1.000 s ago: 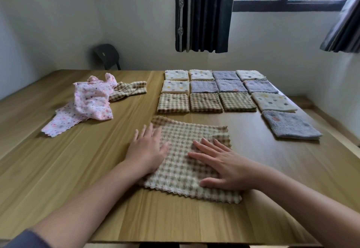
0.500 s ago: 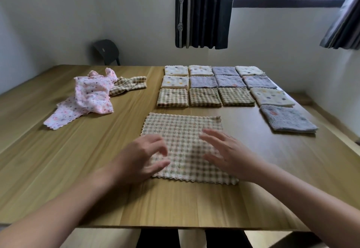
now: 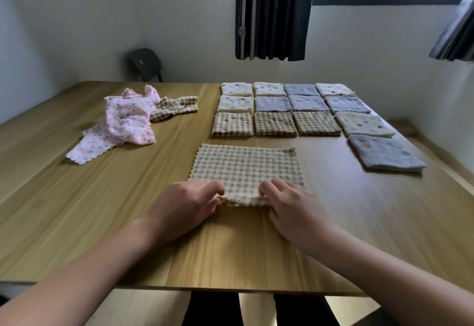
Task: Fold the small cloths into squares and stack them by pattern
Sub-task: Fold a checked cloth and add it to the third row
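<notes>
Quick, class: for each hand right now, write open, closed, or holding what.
Left hand: closed, pinching the near edge of the spread checked cloth.
Right hand: closed, pinching the same near edge.

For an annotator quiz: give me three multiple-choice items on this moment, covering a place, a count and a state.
1. The crumpled pink cloth lies: A) at the left of the table B) in a basket C) on the floor.
2. Number of folded checked squares: A) one B) three C) five.
3. The left hand and right hand: A) pinch the spread checked cloth at its near edge B) lie flat C) hang idle.
Key: 1A, it sits far left; 2B, three lie side by side; 3A, both curl on that edge.
</notes>
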The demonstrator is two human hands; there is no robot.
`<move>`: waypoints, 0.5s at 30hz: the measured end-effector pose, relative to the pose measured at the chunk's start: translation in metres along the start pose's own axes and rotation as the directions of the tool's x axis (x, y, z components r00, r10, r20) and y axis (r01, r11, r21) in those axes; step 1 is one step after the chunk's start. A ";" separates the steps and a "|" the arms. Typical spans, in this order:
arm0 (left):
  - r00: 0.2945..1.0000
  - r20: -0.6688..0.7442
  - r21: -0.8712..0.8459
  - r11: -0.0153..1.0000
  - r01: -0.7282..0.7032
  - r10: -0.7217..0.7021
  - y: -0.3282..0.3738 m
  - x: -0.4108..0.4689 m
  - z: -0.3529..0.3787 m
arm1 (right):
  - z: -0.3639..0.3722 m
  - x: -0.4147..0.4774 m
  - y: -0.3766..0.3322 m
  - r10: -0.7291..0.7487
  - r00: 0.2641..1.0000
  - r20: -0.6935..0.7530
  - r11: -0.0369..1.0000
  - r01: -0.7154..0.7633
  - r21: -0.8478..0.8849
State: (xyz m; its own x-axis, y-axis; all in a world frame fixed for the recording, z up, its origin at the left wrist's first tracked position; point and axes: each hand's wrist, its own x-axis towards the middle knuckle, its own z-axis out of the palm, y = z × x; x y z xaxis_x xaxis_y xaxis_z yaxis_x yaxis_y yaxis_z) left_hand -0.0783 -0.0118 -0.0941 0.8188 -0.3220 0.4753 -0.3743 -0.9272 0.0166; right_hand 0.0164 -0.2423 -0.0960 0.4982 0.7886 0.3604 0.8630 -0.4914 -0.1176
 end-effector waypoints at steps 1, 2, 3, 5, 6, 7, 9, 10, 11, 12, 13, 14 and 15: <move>1.000 0.029 -0.012 1.000 -0.006 0.006 -0.003 -0.002 0.000 | 0.000 -0.001 0.005 0.000 1.000 -0.013 1.000 0.001 0.005; 0.998 0.058 -0.028 1.000 -0.007 0.008 -0.009 -0.004 -0.001 | 0.000 -0.002 0.012 0.003 1.000 -0.017 1.000 -0.002 0.026; 0.997 0.071 -0.044 0.999 0.004 -0.001 -0.014 -0.005 -0.002 | -0.003 -0.001 0.017 0.011 1.000 -0.018 0.998 -0.010 0.064; 0.992 0.055 -0.165 0.979 0.120 -0.112 -0.019 -0.007 -0.006 | -0.010 0.001 0.028 0.076 0.997 -0.023 0.972 -0.068 0.226; 0.978 0.035 -0.279 0.938 0.206 -0.205 -0.022 -0.008 -0.007 | -0.012 0.002 0.034 0.148 0.989 -0.027 0.933 -0.130 0.336; 0.948 0.024 -0.392 0.870 0.300 -0.316 -0.024 -0.006 -0.007 | -0.015 0.005 0.039 0.233 0.972 -0.012 0.877 -0.205 0.434; 0.850 0.069 -0.588 0.667 0.458 -0.523 -0.026 0.001 -0.008 | -0.019 0.013 0.050 0.373 0.926 0.053 0.749 -0.334 0.572; 0.801 0.099 -0.664 0.561 0.495 -0.590 -0.026 0.006 -0.007 | -0.019 0.017 0.055 0.428 0.900 0.081 0.669 -0.376 0.641; 0.761 0.120 -0.719 0.473 0.510 -0.638 -0.026 0.012 -0.006 | -0.019 0.021 0.061 0.476 0.873 0.106 0.584 -0.404 0.704; 0.721 0.138 -0.757 0.398 0.519 -0.679 -0.027 0.018 -0.003 | -0.020 0.025 0.067 0.518 0.846 0.125 0.514 -0.425 0.745; 0.683 0.154 -0.784 0.331 0.524 -0.714 -0.030 0.025 -0.001 | -0.020 0.030 0.073 0.548 0.825 0.141 0.465 -0.440 0.768; 0.649 0.169 -0.803 0.278 0.527 -0.742 -0.034 0.031 0.002 | -0.019 0.035 0.078 0.571 0.805 0.160 0.426 -0.458 0.780; 0.623 0.175 -0.806 0.253 0.536 -0.763 -0.038 0.038 0.004 | -0.016 0.041 0.082 0.587 0.790 0.178 0.394 -0.471 0.789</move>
State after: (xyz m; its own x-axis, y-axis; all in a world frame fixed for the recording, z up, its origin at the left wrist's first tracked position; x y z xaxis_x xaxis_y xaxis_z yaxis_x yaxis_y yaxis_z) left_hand -0.0314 0.0103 -0.0799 0.8712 0.4734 0.1296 -0.0068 -0.2525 0.9676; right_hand 0.1062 -0.2558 -0.0756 0.9148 0.4007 0.0511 0.1725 -0.2732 -0.9464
